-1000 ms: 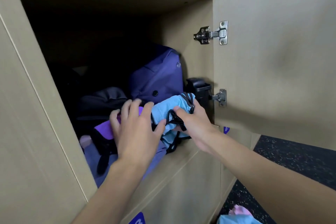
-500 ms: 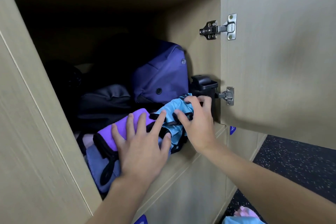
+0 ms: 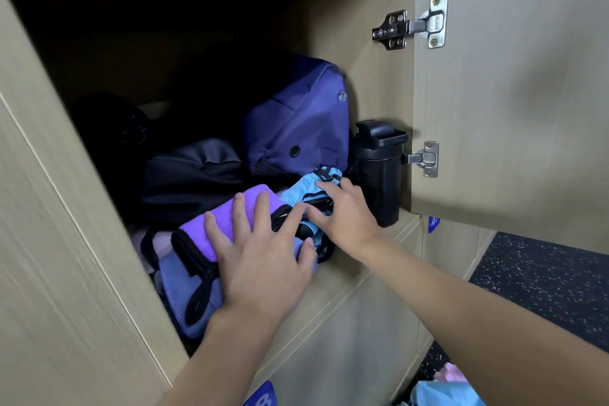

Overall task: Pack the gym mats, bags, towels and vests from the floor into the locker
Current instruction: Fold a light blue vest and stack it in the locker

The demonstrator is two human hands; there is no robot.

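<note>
Presses the flat, spread left hand on the purple towel at the locker's front edge. Grips the blue bundle in the curled right hand, just beside the black bottle. Risks spilling the pile over that edge on letting go, or toppling the bottle.

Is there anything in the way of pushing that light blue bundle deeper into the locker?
Yes. The navy bag stands right behind the light blue bundle, and the black bottle sits close at its right by the locker wall. The right hand grips the bundle itself, with nothing between them.
</note>
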